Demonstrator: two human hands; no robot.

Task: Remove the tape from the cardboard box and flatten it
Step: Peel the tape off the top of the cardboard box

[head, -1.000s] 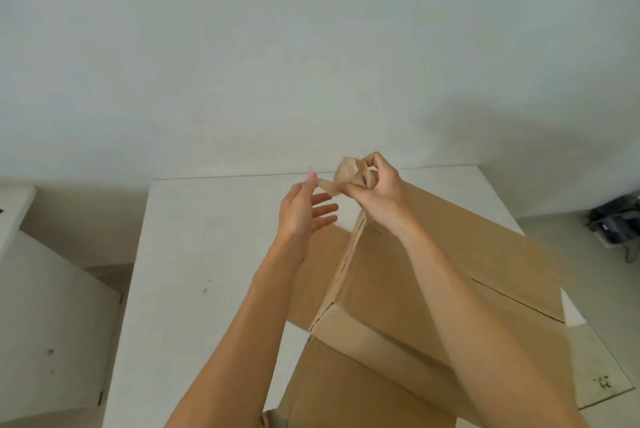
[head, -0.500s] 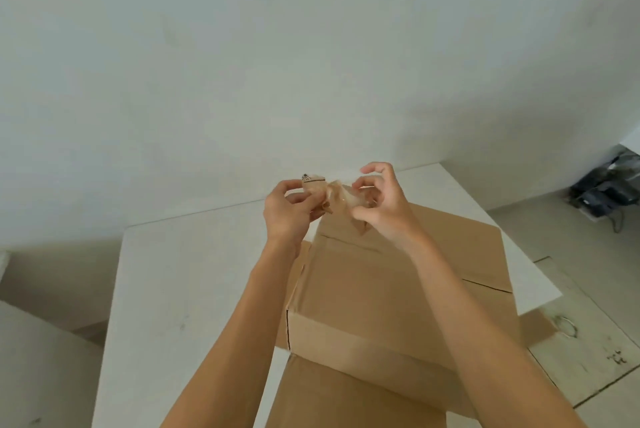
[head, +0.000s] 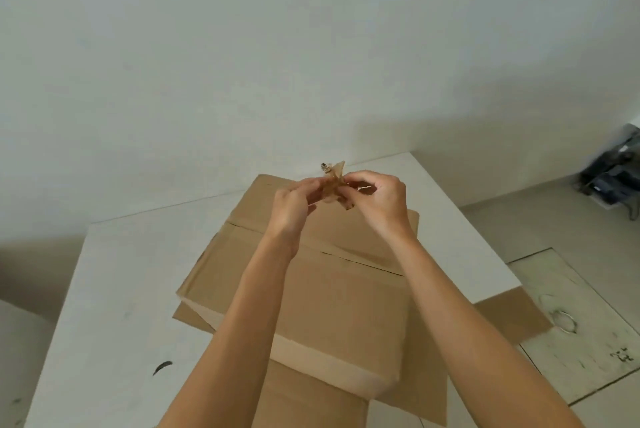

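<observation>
A plain pale wall (head: 242, 46) fills the upper view, and below it a white rectangular table (head: 114, 289) runs away from the person toward that wall. On the table lies the brown cardboard box (head: 339, 303), lying low with its flaps spread; its long axis runs from the near edge toward the far right corner of the table, and one flap (head: 512, 316) overhangs the table's right edge. A lighter strip of brown tape (head: 332, 360) crosses the near end of the box from left to right, stuck flat to the cardboard.

Both bare forearms reach forward from the bottom of the view and meet above the far half of the box. The left hand (head: 294, 205) is curled, its fingertips pinched on a crumpled wad of brown tape (head: 334, 183). The right hand (head: 379, 200) is turned knuckles up, its thumb and fingers pinched on the other side of the same wad. The two hands are close together, nearly touching, both clamped on the wad, which is held in the air clear of the cardboard, with a crinkled corner sticking up above the fingers.

To the far right, on the floor, sits a blurred dark object (head: 613, 171).
</observation>
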